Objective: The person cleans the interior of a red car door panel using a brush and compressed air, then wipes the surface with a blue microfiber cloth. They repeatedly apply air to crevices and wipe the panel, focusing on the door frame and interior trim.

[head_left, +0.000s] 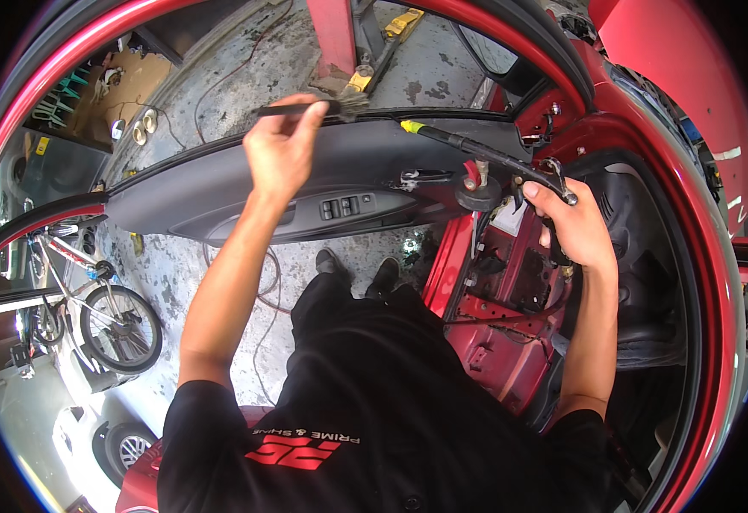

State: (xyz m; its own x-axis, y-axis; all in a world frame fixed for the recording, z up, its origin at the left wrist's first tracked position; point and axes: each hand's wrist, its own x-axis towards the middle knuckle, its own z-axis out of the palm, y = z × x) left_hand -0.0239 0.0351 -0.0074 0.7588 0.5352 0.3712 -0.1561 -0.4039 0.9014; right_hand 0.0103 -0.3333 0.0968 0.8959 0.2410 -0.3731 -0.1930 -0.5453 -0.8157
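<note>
My left hand (278, 158) is raised over the top edge of the car door, its fingers closed on the dark handle of a detailing brush (293, 109) with greyish bristles pointing right. My right hand (575, 224) grips an air cleaning gun (485, 154) with a long black tube and a yellow tip. That tip is close to the door's upper edge, a short way right of the bristles. A round dark cup (478, 195) with a red lever hangs below the tube. Under both hands spans the grey door panel (340, 158) with its window switches (348, 206).
The red door frame (45, 98) arches around me. Bare red car floor metal (502, 342) lies at my right. Beyond the door are a red lift post (331, 38) and yellow lift arm (361, 79). A bicycle (117, 325) stands left; a thin hose (276, 286) crosses the stained floor.
</note>
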